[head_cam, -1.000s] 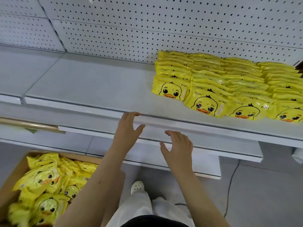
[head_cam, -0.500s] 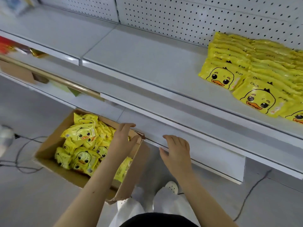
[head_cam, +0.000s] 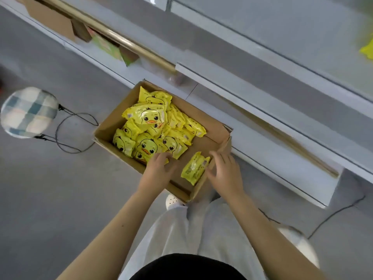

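Note:
An open cardboard box (head_cam: 210, 128) sits on the grey floor below the shelves, holding several yellow packs with a duck face (head_cam: 150, 120). One yellow pack (head_cam: 193, 167) lies apart, back side up, at the box's near right. My left hand (head_cam: 159, 168) reaches into the box with its fingers down on the nearest duck pack. Just right of the lone pack, my right hand (head_cam: 226, 172) hovers over the box's near right corner, fingers spread and holding nothing.
White shelf edges (head_cam: 252, 93) run diagonally across the upper right, with a brass-coloured rail (head_cam: 113, 30) above the box. A round checked stool (head_cam: 29, 112) and a looped black cable (head_cam: 74, 134) lie on the floor to the left. My legs and a white shoe (head_cam: 173, 201) are below the box.
My view swung down from the shelf to the box on the floor. Both hands dropped from shelf height into the box, the left onto the packs, the right beside the lone pack.

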Demonstrator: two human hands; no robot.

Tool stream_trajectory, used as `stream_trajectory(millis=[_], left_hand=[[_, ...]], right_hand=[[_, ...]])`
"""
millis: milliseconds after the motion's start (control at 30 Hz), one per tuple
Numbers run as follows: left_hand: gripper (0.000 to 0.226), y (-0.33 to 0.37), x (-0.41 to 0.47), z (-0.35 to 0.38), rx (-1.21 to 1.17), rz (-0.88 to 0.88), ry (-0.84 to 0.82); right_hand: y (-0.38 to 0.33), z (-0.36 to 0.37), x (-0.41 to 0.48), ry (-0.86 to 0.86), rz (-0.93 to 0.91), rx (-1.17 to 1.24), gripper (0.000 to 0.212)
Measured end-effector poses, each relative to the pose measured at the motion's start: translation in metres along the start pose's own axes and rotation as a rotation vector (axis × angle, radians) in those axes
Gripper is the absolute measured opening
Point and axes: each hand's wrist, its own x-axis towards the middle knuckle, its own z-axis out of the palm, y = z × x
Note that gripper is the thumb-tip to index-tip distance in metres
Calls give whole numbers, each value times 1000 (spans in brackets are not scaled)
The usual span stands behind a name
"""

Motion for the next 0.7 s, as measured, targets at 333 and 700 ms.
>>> stream_trajectory(millis=[333, 700], left_hand=[[42, -80, 53, 46, -56, -106, 44], [37, -149, 128, 16, 196, 19, 214]], right_hand=[[0, 112, 49, -86, 76, 174, 46], [-14, 209, 122, -252, 86, 392, 47]])
